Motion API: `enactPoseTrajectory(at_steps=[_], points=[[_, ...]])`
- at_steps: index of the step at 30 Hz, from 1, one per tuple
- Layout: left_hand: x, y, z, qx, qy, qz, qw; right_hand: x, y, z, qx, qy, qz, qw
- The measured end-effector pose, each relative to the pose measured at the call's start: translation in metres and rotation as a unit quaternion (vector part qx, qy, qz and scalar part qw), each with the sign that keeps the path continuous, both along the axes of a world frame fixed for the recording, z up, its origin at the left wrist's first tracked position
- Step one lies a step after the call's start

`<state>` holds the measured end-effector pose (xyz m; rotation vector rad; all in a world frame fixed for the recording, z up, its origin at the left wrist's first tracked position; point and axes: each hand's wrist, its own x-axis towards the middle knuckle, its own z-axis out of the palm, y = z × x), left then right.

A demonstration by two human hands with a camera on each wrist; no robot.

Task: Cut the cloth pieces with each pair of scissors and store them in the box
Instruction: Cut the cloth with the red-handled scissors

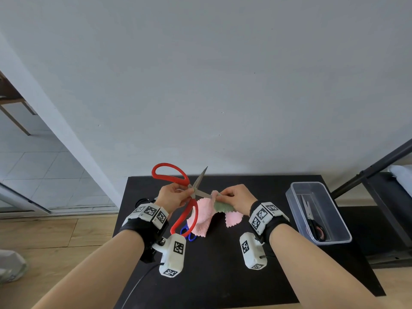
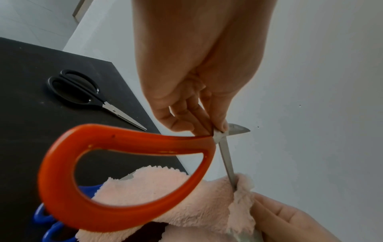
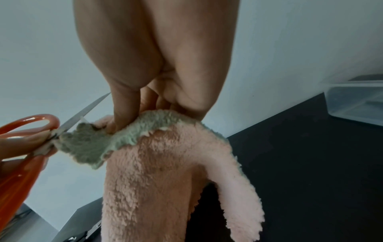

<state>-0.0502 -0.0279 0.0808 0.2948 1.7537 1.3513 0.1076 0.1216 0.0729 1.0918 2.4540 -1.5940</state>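
My left hand grips the red-handled scissors close to the pivot, with the blades spread apart. One blade points up at the wall; the other blade reaches into the edge of a pink cloth with a grey-green side. My right hand pinches that cloth's upper edge and holds it above the black table. The rest of the cloth hangs down.
A clear plastic box stands at the table's right, with one black-handled pair of scissors inside. Blue-handled scissors lie partly under the cloth. Another black pair lies at the table's left. The wall is just behind.
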Motion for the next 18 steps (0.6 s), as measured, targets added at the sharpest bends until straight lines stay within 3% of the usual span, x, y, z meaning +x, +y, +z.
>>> enactPoseTrajectory(at_steps=[4, 9, 18], points=[[-0.007, -0.002, 0.003, 0.002, 0.015, -0.003, 1.0, 0.008, 0.01, -0.001, -0.007, 0.007, -0.039, 0.999], [-0.006, -0.001, 0.006, -0.001, 0.026, -0.031, 0.999, -0.003, 0.004, 0.012, -0.068, 0.094, -0.085, 0.99], [0.005, 0.008, 0.013, 0.016, 0.036, -0.04, 0.998, -0.028, -0.016, 0.014, -0.08, 0.08, -0.02, 0.993]])
